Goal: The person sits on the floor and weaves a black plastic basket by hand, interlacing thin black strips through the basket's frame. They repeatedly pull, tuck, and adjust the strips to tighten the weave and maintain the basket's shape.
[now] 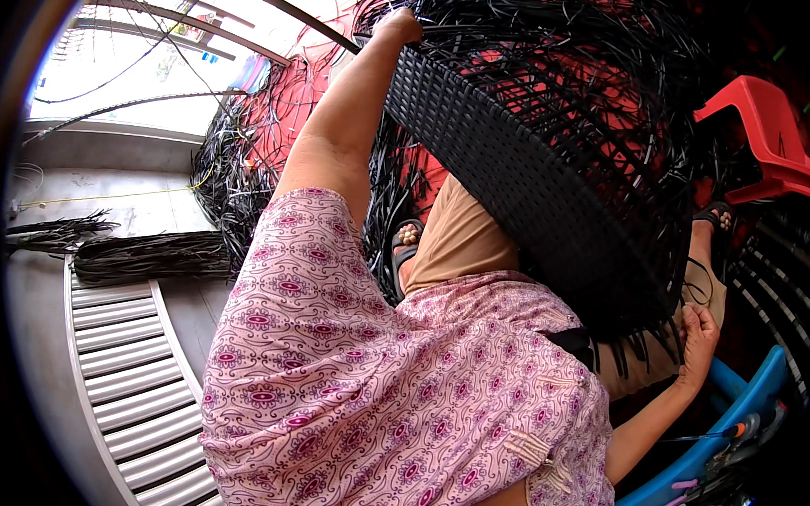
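A large black woven panel of flat plastic strips lies slantwise over my lap and knees. Many loose strip ends stick out from its far side, and short ones hang off its near right corner. With my left arm stretched far forward, my left hand is closed at the panel's far left end; its fingertips are partly hidden. By the near right corner, my right hand is closed in a pinch on a thin black strip, which loops up above the fingers.
Tangled black strips cover much of the red floor. A red plastic stool stands at far right, and a blue plastic piece with tools beside it at near right. On the left lie a slatted pale frame and bundled strips.
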Demonstrator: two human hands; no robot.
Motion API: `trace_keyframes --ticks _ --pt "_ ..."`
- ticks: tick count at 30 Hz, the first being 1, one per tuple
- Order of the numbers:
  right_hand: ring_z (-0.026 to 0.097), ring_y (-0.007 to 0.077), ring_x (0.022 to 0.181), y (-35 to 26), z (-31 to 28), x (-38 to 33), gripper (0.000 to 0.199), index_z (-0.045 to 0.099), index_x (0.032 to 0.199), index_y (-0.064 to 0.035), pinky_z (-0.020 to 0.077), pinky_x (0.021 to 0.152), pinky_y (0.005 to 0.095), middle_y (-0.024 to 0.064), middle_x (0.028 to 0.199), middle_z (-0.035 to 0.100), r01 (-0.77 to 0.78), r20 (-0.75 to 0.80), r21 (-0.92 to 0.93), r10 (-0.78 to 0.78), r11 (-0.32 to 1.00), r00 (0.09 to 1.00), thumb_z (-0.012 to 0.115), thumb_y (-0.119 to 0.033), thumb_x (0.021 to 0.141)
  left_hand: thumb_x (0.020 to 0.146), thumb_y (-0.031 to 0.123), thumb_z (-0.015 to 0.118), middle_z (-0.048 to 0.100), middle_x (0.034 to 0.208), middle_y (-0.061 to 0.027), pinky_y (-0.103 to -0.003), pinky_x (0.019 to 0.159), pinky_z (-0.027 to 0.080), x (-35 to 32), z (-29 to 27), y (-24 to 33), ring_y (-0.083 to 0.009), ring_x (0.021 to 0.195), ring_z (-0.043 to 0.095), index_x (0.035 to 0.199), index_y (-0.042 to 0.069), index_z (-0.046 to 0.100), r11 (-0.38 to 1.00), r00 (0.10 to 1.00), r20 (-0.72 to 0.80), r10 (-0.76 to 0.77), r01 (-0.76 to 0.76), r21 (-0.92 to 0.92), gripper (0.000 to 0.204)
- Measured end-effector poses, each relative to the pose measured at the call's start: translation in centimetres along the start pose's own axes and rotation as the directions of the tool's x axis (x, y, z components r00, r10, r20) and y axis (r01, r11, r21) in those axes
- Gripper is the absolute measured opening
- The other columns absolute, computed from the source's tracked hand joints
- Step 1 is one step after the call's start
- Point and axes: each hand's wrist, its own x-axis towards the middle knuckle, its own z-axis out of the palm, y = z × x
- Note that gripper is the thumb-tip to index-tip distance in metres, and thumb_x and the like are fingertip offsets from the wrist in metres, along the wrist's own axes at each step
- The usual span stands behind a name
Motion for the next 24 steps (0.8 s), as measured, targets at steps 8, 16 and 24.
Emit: trace_keyframes --ticks 8,16,24 --pt "0.043 0.0012 0.061 -0.9 0.6 0.0 0.016 0.069 0.093 -0.0019 0.0335 0.056 0.0181 -0.0079 0.069 0.053 0.005 0.030 -0.009 -0.005 1.000 1.000 0.069 -0.018 0.091 0.088 0.024 0.060 0.061 0.132 -0.0108 -0.041 0.099 0.048 -7.5 -3.4 3.8 -0.0268 0.124 0.057 0.123 0.011 0.066 0.990 0.980 -0.156 -0.128 0.116 -0.080 0.038" --pt "0.043 0.0020 0.062 -0.9 0.9 0.2 0.017 0.069 0.092 -0.0014 0.0339 0.056 0.0186 -0.0069 0.070 0.054 0.045 0.060 0.008 -0.046 0.999 0.997 0.069 -0.018 0.091 0.084 0.024 0.063 0.066 0.122 -0.0128 -0.042 0.095 0.050 -8.0 -4.5 3.5 -0.0287 0.116 0.063 0.115 0.008 0.070 0.995 0.994 -0.102 0.050 -0.041 0.089 0.036" --pt "0.043 0.0025 0.061 -0.3 0.8 0.7 0.017 0.069 0.093 -0.0010 0.0339 0.056 0.0187 -0.0065 0.070 0.053 0.036 0.068 0.015 -0.037 0.999 0.997 0.069 -0.018 0.091 0.077 0.031 0.074 0.072 0.097 -0.0081 -0.036 0.074 0.054 -1.6 -1.4 -2.4 -0.0221 0.087 0.068 0.092 0.010 0.074 0.963 0.993 -0.075 0.089 -0.105 -0.246 0.026"
